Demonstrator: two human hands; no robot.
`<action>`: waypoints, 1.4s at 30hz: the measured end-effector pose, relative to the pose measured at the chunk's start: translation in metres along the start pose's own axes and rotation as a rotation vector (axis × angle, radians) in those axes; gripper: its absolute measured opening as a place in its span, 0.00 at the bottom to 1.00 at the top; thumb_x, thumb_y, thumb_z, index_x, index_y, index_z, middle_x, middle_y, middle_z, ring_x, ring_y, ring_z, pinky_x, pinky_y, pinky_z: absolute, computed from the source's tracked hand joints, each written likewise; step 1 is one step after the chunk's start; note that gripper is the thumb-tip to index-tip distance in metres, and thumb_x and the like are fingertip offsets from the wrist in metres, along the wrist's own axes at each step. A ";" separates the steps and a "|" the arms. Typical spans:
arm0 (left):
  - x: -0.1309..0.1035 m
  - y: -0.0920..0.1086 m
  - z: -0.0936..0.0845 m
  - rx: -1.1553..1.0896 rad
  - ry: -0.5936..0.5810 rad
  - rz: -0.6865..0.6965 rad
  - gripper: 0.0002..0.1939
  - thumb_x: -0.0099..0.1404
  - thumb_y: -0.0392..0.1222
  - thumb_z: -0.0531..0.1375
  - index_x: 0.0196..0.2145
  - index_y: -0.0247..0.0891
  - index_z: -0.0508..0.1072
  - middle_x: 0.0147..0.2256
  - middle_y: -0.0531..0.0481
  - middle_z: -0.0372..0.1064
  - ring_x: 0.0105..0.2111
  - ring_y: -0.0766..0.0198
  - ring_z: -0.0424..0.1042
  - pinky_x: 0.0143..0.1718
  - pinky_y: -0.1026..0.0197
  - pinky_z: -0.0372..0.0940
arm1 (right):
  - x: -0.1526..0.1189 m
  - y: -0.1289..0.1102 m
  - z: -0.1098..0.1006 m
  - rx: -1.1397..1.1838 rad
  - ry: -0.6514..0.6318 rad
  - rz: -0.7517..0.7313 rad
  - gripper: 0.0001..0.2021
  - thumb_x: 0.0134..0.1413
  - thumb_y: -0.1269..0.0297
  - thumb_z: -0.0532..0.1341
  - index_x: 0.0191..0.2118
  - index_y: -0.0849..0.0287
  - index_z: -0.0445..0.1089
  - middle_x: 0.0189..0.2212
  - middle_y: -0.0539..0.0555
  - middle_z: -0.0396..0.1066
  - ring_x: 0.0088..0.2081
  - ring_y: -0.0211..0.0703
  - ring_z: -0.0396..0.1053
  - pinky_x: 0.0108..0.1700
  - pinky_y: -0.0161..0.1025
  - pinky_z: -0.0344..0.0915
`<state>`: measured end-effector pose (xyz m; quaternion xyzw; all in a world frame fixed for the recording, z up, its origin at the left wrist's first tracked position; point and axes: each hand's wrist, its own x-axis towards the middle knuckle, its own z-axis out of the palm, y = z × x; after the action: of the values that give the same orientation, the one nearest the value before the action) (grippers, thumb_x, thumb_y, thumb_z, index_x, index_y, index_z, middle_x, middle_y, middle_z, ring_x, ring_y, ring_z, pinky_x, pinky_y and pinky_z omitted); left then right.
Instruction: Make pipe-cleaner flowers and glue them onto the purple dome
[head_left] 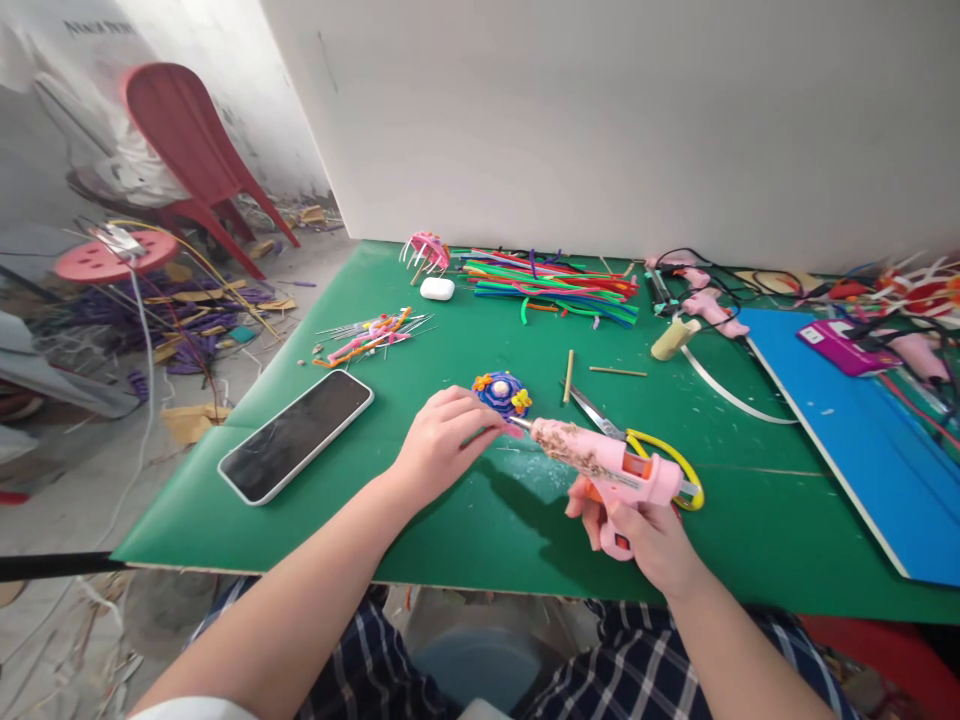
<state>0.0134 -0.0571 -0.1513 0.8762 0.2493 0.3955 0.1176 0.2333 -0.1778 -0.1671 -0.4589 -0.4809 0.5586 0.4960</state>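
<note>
My right hand (645, 530) is wrapped round the handle of a pink glue gun (592, 455), whose nozzle points left. The gun's front barrel is coated with brownish residue. Close to the nozzle tip, my left hand (450, 440) is closed in a pinch on a small pink piece (514, 431), mostly hidden by the fingers. Just beyond those fingertips is a round blue pipe-cleaner piece (491, 388) with orange and yellow flowers and a pale centre; whether the fingers touch it I cannot tell. Scissors (596, 412) with yellow handles lie partly behind the gun.
A phone (296, 437) lies at left, near a pile of pipe-cleaner bits (375, 335). Coloured pipe cleaners (555, 285), a white case (437, 289) and a pink piece (429, 250) are at the back. Rightward are a blue board (847, 440), cables and a tape roll (673, 340).
</note>
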 end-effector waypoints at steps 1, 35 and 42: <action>0.000 0.000 0.000 -0.001 0.022 -0.006 0.05 0.62 0.36 0.58 0.33 0.39 0.74 0.30 0.51 0.73 0.33 0.65 0.66 0.38 0.61 0.63 | 0.000 0.000 0.000 0.004 -0.011 0.001 0.13 0.52 0.54 0.59 0.37 0.59 0.70 0.28 0.54 0.71 0.19 0.31 0.62 0.18 0.30 0.55; 0.006 -0.016 0.007 -0.200 -0.274 -0.796 0.23 0.55 0.62 0.56 0.27 0.37 0.73 0.16 0.57 0.51 0.19 0.70 0.49 0.20 0.65 0.44 | 0.010 -0.006 -0.010 -0.422 0.438 -0.150 0.14 0.55 0.54 0.54 0.36 0.60 0.66 0.25 0.53 0.69 0.22 0.39 0.65 0.24 0.38 0.63; 0.007 -0.021 0.009 -0.206 -0.323 -0.780 0.23 0.55 0.63 0.54 0.27 0.38 0.72 0.16 0.58 0.50 0.18 0.69 0.48 0.20 0.65 0.42 | 0.016 -0.003 -0.007 -1.221 0.431 -0.142 0.17 0.51 0.49 0.56 0.40 0.58 0.65 0.34 0.57 0.71 0.33 0.48 0.69 0.27 0.38 0.61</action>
<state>0.0171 -0.0362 -0.1615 0.7506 0.4995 0.2022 0.3824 0.2387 -0.1609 -0.1658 -0.7271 -0.6307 0.0461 0.2670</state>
